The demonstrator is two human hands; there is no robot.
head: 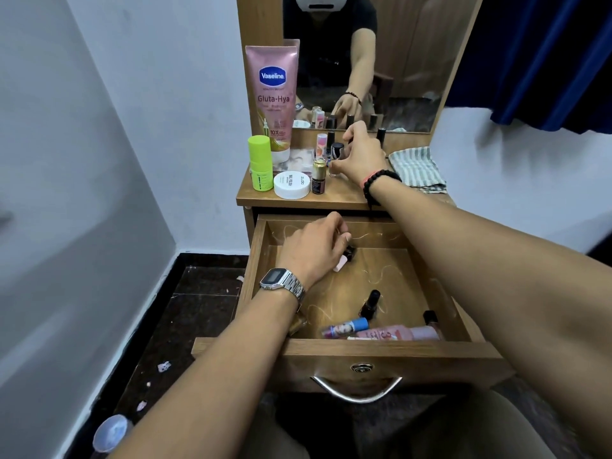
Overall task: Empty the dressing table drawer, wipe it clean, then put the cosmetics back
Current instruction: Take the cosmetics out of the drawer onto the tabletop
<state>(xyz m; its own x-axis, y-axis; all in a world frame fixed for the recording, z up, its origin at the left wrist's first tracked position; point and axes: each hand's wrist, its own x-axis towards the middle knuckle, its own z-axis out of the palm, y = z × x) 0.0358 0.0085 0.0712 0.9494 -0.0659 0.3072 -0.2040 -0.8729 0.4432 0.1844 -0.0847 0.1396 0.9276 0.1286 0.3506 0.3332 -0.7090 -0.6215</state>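
In the head view, nearest the camera is the drawer [390,357], pulled well out, its front panel and metal handle [357,390] just above the person's lap. Several cosmetics lie against the inside of that front: a blue-capped tube [346,327], a pink bottle [402,334], and a dark nail polish bottle [370,304] standing upright. Loose hairs curl over the drawer floor, so wiping is not yet due.

Further in, the left hand [313,248] curls its fingers round a small pink bottle with a black cap [345,258], which sits low near the back of the drawer. Whether it is lifted clear of the floor cannot be told.

On the desk [337,197] the right hand [359,155] pinches a small clear bottle [334,167], which touches or nearly touches the top, tight against a gold-capped bottle [318,176] and a black-capped jar [337,150]. The main risk is here: the items are crowded, and a withdrawing wrist or its bead bracelet [377,183] could topple the narrow upright bottles, perhaps into the open drawer. The tall Vaseline tube [273,97] stands on its cap and could also tip. With both hands working at once, attention is divided. A striped cloth [417,168] waits at the desk's right.
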